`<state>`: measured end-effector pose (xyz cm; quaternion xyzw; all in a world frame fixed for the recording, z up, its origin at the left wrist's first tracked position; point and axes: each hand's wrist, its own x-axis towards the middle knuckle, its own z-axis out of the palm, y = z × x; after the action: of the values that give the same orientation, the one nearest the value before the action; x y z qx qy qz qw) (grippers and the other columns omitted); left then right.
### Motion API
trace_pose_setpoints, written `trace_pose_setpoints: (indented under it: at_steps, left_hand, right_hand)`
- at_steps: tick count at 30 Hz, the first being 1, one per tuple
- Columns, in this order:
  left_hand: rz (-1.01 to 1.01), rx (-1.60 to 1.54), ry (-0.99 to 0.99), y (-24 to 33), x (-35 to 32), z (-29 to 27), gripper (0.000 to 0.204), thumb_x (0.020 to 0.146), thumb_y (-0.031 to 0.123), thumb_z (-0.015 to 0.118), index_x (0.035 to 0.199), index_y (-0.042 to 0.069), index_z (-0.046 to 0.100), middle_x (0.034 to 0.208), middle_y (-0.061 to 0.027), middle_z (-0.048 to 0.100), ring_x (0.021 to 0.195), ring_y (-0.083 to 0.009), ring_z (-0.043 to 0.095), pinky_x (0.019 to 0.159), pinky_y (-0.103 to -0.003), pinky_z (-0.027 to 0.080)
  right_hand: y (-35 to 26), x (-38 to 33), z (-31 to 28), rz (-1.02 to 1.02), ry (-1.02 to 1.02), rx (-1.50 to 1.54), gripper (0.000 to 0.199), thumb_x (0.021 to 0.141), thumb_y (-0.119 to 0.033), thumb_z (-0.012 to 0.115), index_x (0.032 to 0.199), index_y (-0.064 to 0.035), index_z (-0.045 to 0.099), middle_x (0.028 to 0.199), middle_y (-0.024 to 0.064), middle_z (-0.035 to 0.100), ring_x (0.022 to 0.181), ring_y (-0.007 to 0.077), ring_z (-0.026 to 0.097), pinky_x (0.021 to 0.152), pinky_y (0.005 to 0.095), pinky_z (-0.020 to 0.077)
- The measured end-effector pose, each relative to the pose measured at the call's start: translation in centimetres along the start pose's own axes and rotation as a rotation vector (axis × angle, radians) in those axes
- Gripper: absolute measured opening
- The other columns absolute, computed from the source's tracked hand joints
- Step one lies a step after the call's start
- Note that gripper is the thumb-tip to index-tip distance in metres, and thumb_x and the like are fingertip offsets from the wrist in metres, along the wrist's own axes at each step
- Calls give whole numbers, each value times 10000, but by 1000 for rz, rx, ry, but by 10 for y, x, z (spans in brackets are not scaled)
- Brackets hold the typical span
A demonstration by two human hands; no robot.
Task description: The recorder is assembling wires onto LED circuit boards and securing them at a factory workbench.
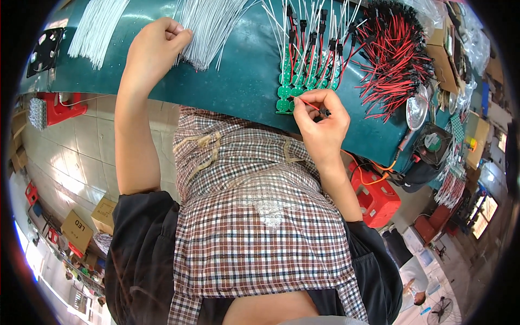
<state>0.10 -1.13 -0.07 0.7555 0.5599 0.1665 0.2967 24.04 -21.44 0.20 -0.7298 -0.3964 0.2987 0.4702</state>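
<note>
My right hand (324, 123) pinches a short red and black wire lead (307, 103) with a black connector. The lead's end is at the near edge of a green circuit board panel (283, 92) made of round sections. Several white wires and red-black leads with black plugs (313, 38) stand out from the panel's farther sections. My left hand (157, 47) is at the near left side of a bundle of white wires (208, 38), thumb and fingers pressed together. Whether it holds a wire there, I cannot make out.
A second white wire bundle (100, 30) lies at the left, by a black fan (46, 51). A heap of red-black leads (392, 54) fills the right. Beyond it a soldering iron (404, 140) rests near another fan (433, 142). Red stools (379, 195) stand below the table (244, 89).
</note>
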Motion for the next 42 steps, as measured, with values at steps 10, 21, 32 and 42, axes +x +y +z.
trace_pose_setpoints:
  at_steps: [10,21,32,42]
  left_hand:
    - [-142,-460,-20,34,-34,-17,207,918,150,730,1053,-5,714,876,-54,699,746,-79,635,679,-214,529]
    - [272,-309,3,65,-87,46,115,845,14,737,946,4,682,937,-105,704,771,-224,708,677,-317,569]
    - [161,-496,-105,70,-98,73,122,841,-3,729,945,42,684,870,-83,688,705,-208,684,613,-320,532]
    - [263,-467,-58,80,-96,85,127,834,38,745,942,61,684,891,-71,697,747,-219,698,631,-310,539]
  right_hand:
    - [2,0,1,-109,6,-108,140,782,8,761,829,-36,636,782,26,670,628,87,599,535,228,456]
    - [-3,0,6,-226,18,-172,153,784,54,743,872,-15,640,778,45,628,563,90,580,496,240,464]
    - [-5,1,7,-179,-43,-158,149,796,56,740,906,8,653,797,57,651,565,96,604,500,235,481]
    - [-1,3,7,-244,-53,-208,134,798,26,745,895,-19,665,797,61,637,561,119,599,509,262,486]
